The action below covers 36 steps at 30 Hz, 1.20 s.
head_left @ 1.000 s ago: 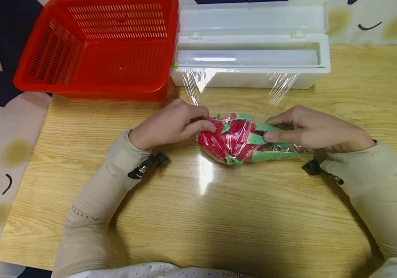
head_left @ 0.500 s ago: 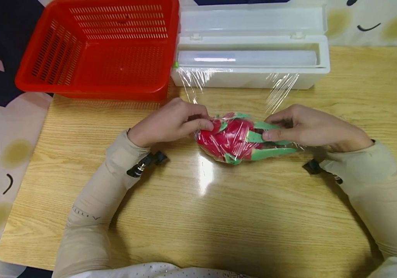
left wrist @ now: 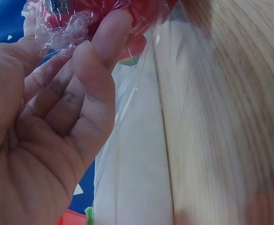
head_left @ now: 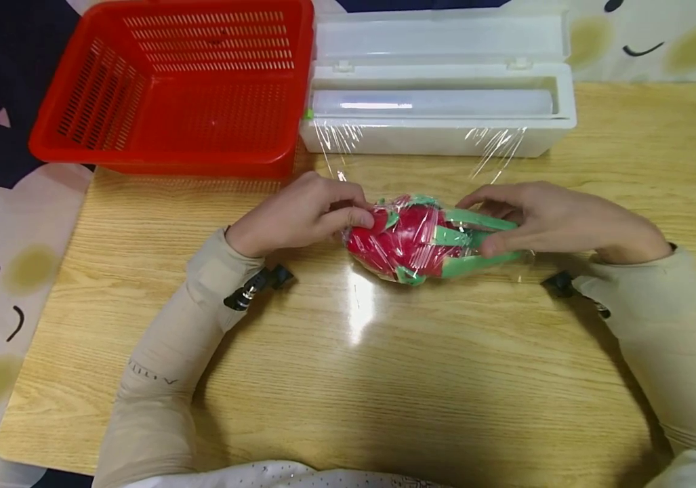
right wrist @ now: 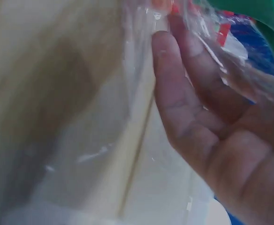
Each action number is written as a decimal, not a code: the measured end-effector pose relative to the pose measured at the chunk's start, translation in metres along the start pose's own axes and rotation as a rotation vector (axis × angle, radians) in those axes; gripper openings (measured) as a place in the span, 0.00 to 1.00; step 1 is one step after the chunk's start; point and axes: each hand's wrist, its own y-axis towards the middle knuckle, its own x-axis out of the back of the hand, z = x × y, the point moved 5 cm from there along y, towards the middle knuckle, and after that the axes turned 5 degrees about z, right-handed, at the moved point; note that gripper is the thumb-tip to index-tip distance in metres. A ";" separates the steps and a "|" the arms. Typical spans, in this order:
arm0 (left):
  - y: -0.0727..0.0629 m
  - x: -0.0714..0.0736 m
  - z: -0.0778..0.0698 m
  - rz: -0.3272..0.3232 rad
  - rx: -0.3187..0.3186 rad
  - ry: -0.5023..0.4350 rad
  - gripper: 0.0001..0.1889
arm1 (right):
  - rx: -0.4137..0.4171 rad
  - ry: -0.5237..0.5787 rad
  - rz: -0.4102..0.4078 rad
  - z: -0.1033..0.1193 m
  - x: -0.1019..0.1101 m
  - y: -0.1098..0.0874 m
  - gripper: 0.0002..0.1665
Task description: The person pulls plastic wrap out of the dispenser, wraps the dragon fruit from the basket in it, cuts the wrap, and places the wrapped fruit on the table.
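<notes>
Head view, fruit [head_left: 408, 237], table edge [head_left: 57, 291] well apart

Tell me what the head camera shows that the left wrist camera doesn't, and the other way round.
Only the head view shows the right hand, the roll of film and the raised lid. Only the left wrist view shows the left hand from its palm side. Both share that hand, the film-covered dragon fruit, the white box and the wooden table.
</notes>
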 end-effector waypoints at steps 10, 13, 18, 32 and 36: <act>0.002 0.001 0.001 0.007 0.020 0.000 0.10 | 0.232 -0.348 -0.476 0.045 0.020 -0.033 0.48; 0.002 0.002 0.003 0.005 0.033 0.001 0.10 | 0.379 -0.491 -0.591 0.067 0.012 -0.039 0.55; 0.003 0.002 0.008 -0.015 0.042 -0.007 0.09 | 0.331 -0.600 -0.503 0.076 -0.005 -0.030 0.58; 0.007 -0.001 0.015 -0.046 0.154 -0.059 0.13 | 0.147 -0.678 -0.449 0.059 -0.021 -0.007 0.29; 0.007 -0.002 0.014 -0.048 0.157 -0.078 0.12 | 0.141 -0.689 -0.457 0.059 -0.021 -0.008 0.20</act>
